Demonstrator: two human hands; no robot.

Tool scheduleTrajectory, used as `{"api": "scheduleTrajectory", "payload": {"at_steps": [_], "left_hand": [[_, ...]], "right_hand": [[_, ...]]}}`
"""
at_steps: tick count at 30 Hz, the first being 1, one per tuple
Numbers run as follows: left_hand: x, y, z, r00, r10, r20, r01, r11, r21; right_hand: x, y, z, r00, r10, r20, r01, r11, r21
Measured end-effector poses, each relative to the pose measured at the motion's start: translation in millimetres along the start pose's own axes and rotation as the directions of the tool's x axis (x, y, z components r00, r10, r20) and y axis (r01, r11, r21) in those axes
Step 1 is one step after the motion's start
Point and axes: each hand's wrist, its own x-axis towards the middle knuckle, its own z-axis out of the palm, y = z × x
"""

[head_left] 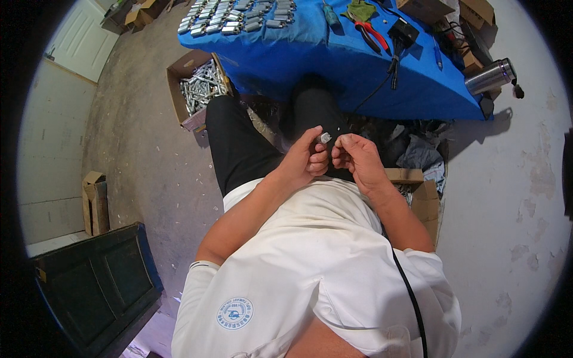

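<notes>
My left hand [310, 154] is closed around a small silver metal piece [324, 138], whose pale end sticks out between thumb and forefinger above my lap. Beside it, my right hand [358, 154] has thumb and fingertips pinched together, a short gap away from the piece. What those fingertips hold, if anything, is too small to make out. Ahead, several short silver metal pieces [230, 18] stand or lie in rows on the blue-covered table [274, 65].
A cardboard box [177, 95] of long metal parts stands left of my legs. On the table lie red-and-black pliers [371, 37], a teal-handled screwdriver [330, 14], a black adapter [403, 34] and a steel flask [490, 76]. An open carton [424, 206] sits by my right arm.
</notes>
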Motion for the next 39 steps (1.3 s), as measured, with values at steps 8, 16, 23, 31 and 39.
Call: {"api": "scheduleTrajectory", "payload": {"at_steps": [8, 16, 23, 31, 39], "left_hand": [[2.5, -2.2, -3.4, 1.000, -0.010, 0.022, 0.009, 0.998, 0.059], [1.2, -1.4, -2.9, 0.999, -0.009, 0.031, 0.007, 0.999, 0.053], [2.3, -2.5, -4.5, 0.999, 0.003, 0.046, -0.005, 0.999, 0.048], [5.2, -3.6, -2.0, 1.000, 0.009, -0.023, -0.009, 1.000, 0.010], [4.7, -3.8, -5.8, 0.996, -0.002, -0.093, -0.006, 0.996, -0.092]], "right_hand": [[0.0, -2.2, 8.6, 0.977, -0.211, -0.028, 0.194, 0.939, -0.285], [-1.6, 5.7, 10.4, 0.876, -0.482, -0.002, 0.404, 0.736, -0.543], [-1.2, 4.7, 13.5, 0.767, -0.635, 0.091, 0.522, 0.536, -0.663], [5.0, 5.6, 16.8, 0.428, -0.826, 0.365, 0.598, -0.044, -0.800], [9.3, 11.0, 16.7, 0.581, -0.761, 0.288, 0.693, 0.276, -0.666]]}}
